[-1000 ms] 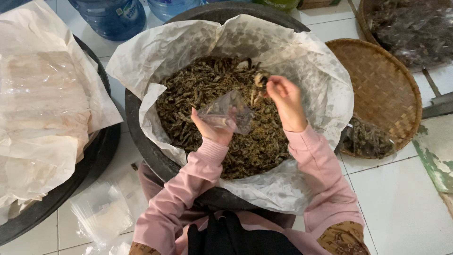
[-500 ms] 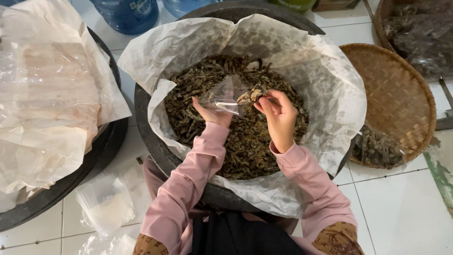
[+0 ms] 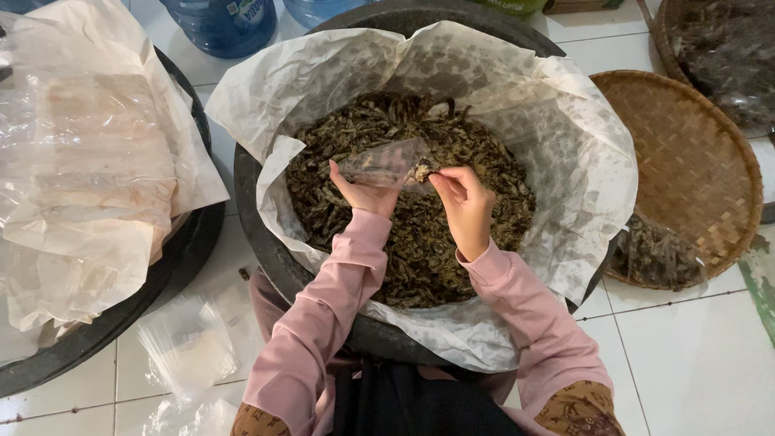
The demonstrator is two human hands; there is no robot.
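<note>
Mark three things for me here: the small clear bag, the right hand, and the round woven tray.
small clear bag [image 3: 383, 164], head view, on the middle of its clear film.
right hand [image 3: 466, 206], head view, on the back of the hand.
round woven tray [image 3: 686, 161], head view, on its bare woven middle.

Glossy clear plastic bag [image 3: 386, 164] — matt, crinkled paper liner [image 3: 517, 105].

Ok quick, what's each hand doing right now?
Left hand: closed on the clear bag, holding it open.
Right hand: fingers pinched on dried bits at the bag's mouth.
</note>
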